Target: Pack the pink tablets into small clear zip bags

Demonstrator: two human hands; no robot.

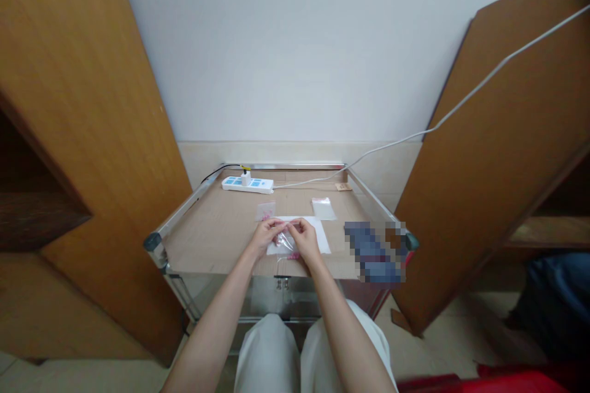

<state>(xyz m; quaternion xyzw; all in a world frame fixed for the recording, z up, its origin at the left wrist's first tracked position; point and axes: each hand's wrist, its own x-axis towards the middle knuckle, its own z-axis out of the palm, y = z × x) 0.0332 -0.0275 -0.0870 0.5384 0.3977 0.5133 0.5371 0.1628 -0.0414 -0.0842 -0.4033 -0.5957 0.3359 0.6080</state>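
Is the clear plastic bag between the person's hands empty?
Not empty: pink bits show through the clear plastic bag, which is pinched between the left hand and the right hand.

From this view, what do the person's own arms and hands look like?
The left forearm and right forearm are bare, with no sleeve, watch or cable showing; the left hand and right hand wear no gloves. Below them are off-white trousers.

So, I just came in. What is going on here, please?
A person holds a clear bag with both hands, the left hand and right hand together over a white sheet. Something pink shows inside it. A second bag, also with pink inside, and a third bag lie on cardboard beyond.
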